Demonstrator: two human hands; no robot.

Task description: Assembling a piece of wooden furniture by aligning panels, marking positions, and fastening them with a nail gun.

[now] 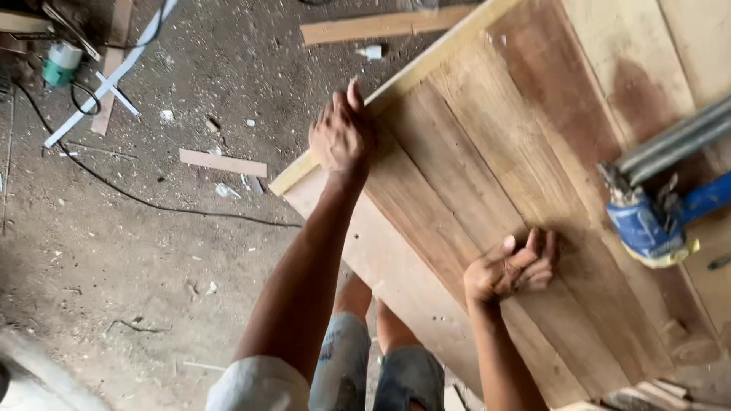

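Now both hands on wooden panel

No packages, labels, signs or screens show here (workshop floor included)

floor: bare earth with sawdust | wood offcuts scattered | black cable across it | white strips top left | daylight, soft

two hands, one wooden panel, one blue clamp, three loose wood strips
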